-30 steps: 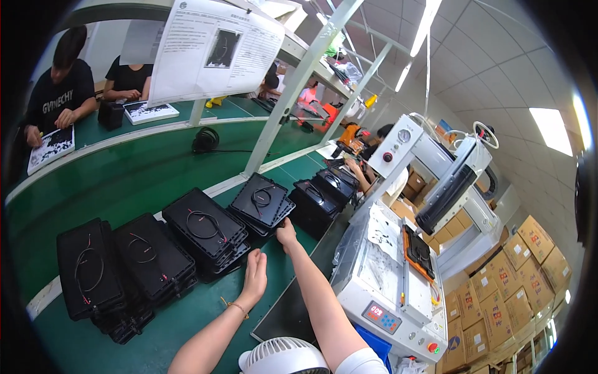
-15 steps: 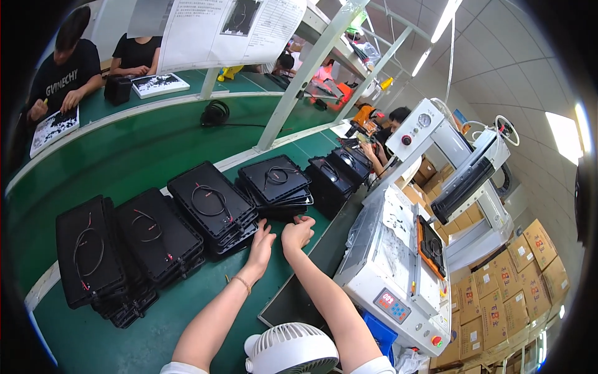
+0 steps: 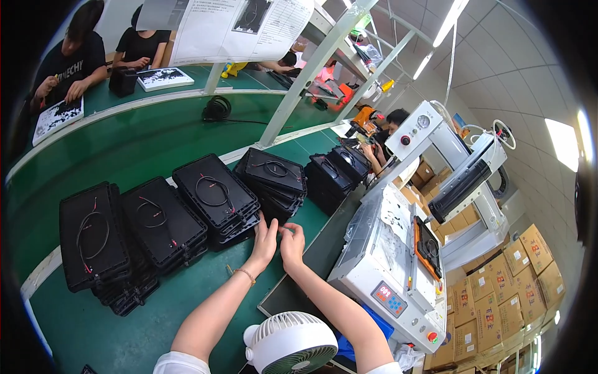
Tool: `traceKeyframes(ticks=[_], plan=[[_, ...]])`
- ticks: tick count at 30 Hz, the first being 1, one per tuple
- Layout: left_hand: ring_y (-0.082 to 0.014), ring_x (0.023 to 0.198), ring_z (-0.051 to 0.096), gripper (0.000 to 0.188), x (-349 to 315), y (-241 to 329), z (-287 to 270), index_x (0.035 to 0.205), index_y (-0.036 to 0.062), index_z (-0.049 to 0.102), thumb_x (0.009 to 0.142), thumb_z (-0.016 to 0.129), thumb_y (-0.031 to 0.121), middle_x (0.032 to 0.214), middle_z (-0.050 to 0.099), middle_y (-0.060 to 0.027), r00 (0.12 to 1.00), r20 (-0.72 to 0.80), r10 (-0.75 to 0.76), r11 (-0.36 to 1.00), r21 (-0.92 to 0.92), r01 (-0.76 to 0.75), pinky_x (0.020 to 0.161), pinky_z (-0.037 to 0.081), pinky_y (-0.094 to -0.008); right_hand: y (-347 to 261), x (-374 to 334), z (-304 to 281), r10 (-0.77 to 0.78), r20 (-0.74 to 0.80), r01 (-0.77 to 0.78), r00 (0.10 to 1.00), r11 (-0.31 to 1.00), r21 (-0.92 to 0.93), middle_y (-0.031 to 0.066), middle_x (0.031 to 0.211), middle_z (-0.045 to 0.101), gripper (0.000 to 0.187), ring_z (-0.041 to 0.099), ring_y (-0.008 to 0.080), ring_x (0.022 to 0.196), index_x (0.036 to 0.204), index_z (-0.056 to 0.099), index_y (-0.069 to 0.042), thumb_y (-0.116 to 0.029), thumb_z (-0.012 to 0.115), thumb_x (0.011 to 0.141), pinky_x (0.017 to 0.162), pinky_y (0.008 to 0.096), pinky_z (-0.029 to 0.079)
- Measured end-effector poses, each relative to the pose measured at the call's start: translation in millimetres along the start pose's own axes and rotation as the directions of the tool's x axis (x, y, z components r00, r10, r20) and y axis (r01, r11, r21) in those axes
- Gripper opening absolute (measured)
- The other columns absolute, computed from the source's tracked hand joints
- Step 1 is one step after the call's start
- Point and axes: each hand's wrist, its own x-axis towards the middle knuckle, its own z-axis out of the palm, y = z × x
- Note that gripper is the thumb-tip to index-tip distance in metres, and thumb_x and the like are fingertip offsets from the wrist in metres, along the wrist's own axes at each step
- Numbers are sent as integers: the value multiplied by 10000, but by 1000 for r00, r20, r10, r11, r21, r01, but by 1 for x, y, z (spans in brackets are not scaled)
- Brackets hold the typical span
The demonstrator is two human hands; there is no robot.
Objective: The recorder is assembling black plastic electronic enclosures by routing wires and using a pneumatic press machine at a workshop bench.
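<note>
Both my hands are at the near end of a stack of black plastic cases (image 3: 274, 171), whose top panel carries a coiled black cable. My left hand (image 3: 266, 242) has its fingers stretched toward the stack's lower near corner and holds nothing visible. Close beside it, my right hand (image 3: 291, 246) has bent, slightly parted fingers. Its fingertips are by the same corner; whether they touch it is hard to see. To the left stands another case stack (image 3: 215, 190), close to my left fingers. Lower cases in the stack at my hands sit slightly turned against each other.
Further case stacks (image 3: 93, 234) (image 3: 163, 221) line the green bench (image 3: 199, 293) leftward. A white fan (image 3: 291, 343) stands between my forearms. At right is a white press machine (image 3: 367, 268) with an orange-framed fixture (image 3: 428, 248); cartons (image 3: 498, 293) lie beyond. Co-workers sit across.
The stack at my hands has turned, its near end shifting left and its cases lining up more closely. My hands have drawn nearer each other; my right hand has moved left.
</note>
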Motion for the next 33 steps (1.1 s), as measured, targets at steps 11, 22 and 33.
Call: traceKeyframes(ticks=[11,22,33], plan=[[-386,1286,296,710,-16,4,10,1481,-41,45,1003,350,386,1407,275,-287,973,-11,231,946,237,-222,1097,222,-419,3,18,-3,45,471,-236,881,904,355,85,1005,636,296,584,181,956,1083,591,-33,-211,412,928,865,292,447],[-396,1399,119,749,-11,-5,0,1466,-79,13,1006,307,433,1505,113,-300,970,-69,234,949,233,-212,1147,108,-423,4,52,29,286,388,-427,876,834,349,137,1031,629,301,556,224,984,1012,577,-3,-230,418,895,909,352,431],[-445,1323,253,646,-15,-2,10,1409,-128,155,984,437,269,1424,251,-340,942,-32,334,896,320,-307,1110,195,-480,35,163,-14,448,-291,-372,845,884,283,78,950,525,472,589,196,732,1160,414,-70,-72,602,727,605,372,545]])
